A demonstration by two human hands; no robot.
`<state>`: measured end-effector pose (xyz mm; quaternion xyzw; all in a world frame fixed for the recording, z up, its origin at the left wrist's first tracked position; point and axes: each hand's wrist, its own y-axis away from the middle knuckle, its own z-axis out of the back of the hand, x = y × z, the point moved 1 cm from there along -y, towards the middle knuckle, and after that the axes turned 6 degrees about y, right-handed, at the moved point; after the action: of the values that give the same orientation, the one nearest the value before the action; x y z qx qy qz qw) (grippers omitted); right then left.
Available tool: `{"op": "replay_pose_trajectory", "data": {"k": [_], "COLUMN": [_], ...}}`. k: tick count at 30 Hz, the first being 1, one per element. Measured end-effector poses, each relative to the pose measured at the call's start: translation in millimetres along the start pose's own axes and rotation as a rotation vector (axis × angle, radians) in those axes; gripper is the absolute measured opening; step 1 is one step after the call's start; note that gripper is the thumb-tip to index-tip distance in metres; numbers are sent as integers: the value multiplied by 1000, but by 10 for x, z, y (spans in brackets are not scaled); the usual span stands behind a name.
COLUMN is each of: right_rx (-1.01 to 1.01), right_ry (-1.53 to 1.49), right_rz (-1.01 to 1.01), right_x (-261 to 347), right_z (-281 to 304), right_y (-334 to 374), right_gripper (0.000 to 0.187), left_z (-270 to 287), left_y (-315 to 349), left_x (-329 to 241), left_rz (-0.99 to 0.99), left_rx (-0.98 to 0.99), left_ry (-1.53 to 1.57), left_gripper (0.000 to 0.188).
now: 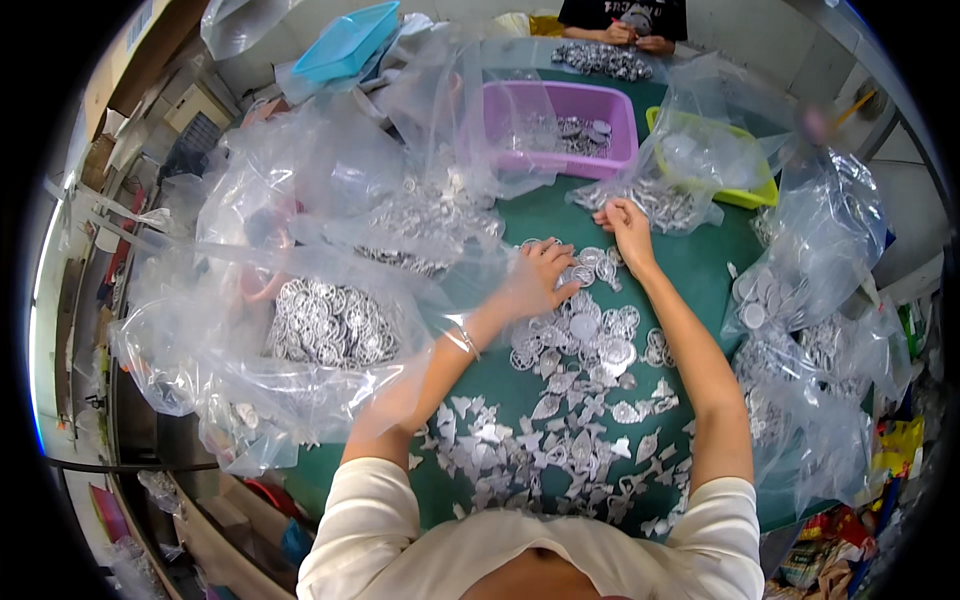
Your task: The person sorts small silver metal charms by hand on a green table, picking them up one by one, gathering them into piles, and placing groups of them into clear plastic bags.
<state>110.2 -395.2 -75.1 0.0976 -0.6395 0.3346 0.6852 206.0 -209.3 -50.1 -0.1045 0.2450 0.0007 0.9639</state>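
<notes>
My left hand (545, 275) lies with fingers spread on a pile of silver-grey metal ornaments (585, 325), many of them round and openwork. A bracelet circles that wrist, and clear plastic partly veils the forearm. Just to the right, my right hand (628, 228) is raised with its fingers curled together. Whatever those fingers may pinch is hidden. Beyond it sits a clear bag of silver pieces (650, 203). Nearer my body, small leaf- and star-like metal pieces (570, 450) are scattered over the green tabletop (712, 270).
Large clear bags hold ring-shaped pieces (335, 325) at left and disc-like pieces (768, 298) at right. A purple bin (625, 130) and a yellow-green basket (765, 190) stand at the back. Another person's hands (630, 38) are beyond a metal heap (600, 62).
</notes>
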Motion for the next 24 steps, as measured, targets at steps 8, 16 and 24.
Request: {"op": "replay_pose_trajectory", "data": {"k": [8,16,24], "right_rx": [602,660,47], "right_ry": [321,297,944], "right_rz": [138,157,50], "right_x": [539,940,951], "right_z": [91,39,644], "right_y": [994,1849,2027], "right_gripper": [36,38,44], "left_z": [172,303,396], "left_y": [648,1431,1688], "left_x": [-419,-970,-1025], "left_rz": [124,49,154], "left_rx": [82,173,64], "left_ry": [337,256,334], "left_gripper": [63,70,58]}}
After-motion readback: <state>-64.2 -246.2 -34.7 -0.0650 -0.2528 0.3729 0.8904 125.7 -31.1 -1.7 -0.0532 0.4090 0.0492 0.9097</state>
